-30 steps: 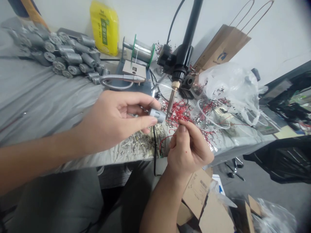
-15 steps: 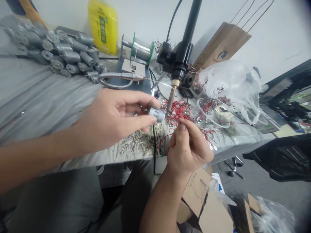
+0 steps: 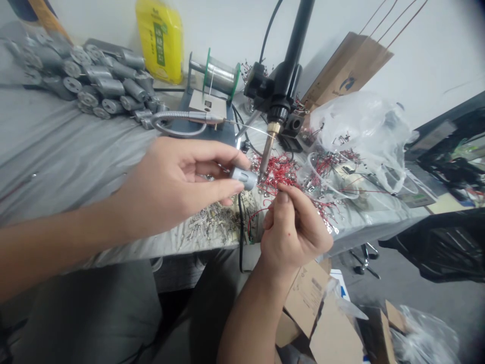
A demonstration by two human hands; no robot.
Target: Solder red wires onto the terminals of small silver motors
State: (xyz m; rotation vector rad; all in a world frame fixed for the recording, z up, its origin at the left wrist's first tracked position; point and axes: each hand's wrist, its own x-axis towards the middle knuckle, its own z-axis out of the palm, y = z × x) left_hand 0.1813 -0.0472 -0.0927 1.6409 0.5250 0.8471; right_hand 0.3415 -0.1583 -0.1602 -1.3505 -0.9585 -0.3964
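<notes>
The left hand (image 3: 182, 184) pinches a small silver motor (image 3: 243, 178) between thumb and fingertips, holding it up over the table (image 3: 64, 136), its end just beside the tip of a soldering iron (image 3: 267, 149) clamped upright in a black stand (image 3: 291, 55). The right hand (image 3: 293, 235) has thumb and forefinger pressed together on a thin red wire (image 3: 271, 202), close to a heap of red-wired terminals (image 3: 276, 174). Loose metal terminals (image 3: 214, 225) lie below the motor – farther back sit a pile of silver motors (image 3: 102, 86), a solder spool on its stand (image 3: 222, 73) and a clear plastic bag (image 3: 359, 131)
</notes>
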